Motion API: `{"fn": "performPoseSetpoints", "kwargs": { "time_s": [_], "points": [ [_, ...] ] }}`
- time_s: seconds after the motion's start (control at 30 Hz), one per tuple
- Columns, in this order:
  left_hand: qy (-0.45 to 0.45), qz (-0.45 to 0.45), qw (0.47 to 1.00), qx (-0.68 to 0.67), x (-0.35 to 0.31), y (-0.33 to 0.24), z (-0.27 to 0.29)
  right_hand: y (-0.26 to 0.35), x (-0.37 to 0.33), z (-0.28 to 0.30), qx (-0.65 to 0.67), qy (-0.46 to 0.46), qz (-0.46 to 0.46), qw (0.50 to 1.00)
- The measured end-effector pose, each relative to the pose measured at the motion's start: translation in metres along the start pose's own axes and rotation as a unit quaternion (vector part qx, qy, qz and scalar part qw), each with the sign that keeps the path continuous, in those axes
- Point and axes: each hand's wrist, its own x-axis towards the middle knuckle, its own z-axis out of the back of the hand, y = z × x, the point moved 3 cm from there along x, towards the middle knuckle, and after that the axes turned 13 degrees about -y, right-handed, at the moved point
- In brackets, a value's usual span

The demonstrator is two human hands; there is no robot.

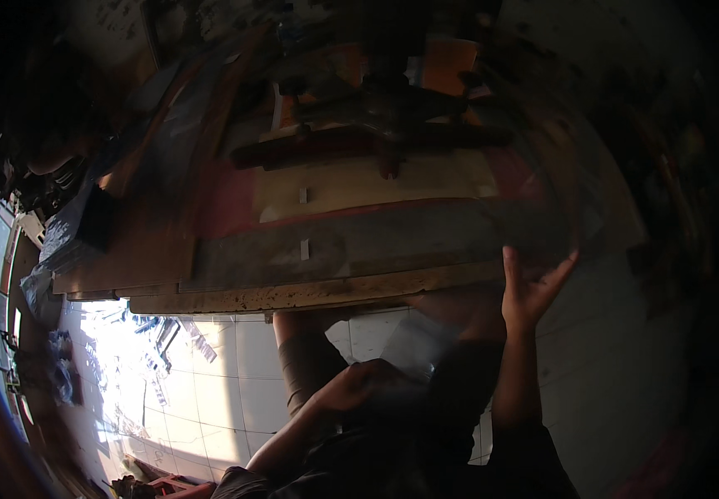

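Brown slab-like wooden table [318, 295] before person. On it: pale yellow flat sheet [426, 179], red sheet parts [230, 197] to its left and right, grey flat strip [426, 224] in front. Small grey rectangular piece [303, 195] on yellow sheet; similar grey piece [305, 249] nearer, on strip. Dark long-barred frame [376, 137] behind. Right hand [528, 287] by table's near edge, right side; left hand [361, 382] over lap. White square-tiled floor [214, 399] below, scattered thin scraps [164, 341] left.
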Motion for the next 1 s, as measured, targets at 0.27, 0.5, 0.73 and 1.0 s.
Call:
{"fn": "performPoseSetpoints", "kwargs": {
  "time_s": [0.27, 0.5, 0.73, 1.0],
  "points": [
    [-0.041, 0.093, 0.994, -0.045, 0.000, 0.024, -0.015, -0.030, 0.058, -0.051, -0.341, 0.243, 0.257, 0.871],
    [-0.027, 0.111, 0.990, -0.078, 0.006, 0.036, -0.010, -0.063, 0.085, -0.067, -0.259, 0.293, 0.158, 0.907],
    [-0.024, 0.118, 0.990, -0.076, 0.011, 0.037, -0.010, -0.057, 0.085, -0.065, -0.277, 0.249, 0.168, 0.912],
    [-0.027, 0.132, 0.984, -0.121, 0.010, 0.044, -0.010, -0.049, 0.080, -0.063, -0.258, 0.225, 0.204, 0.917]
  ]
}}
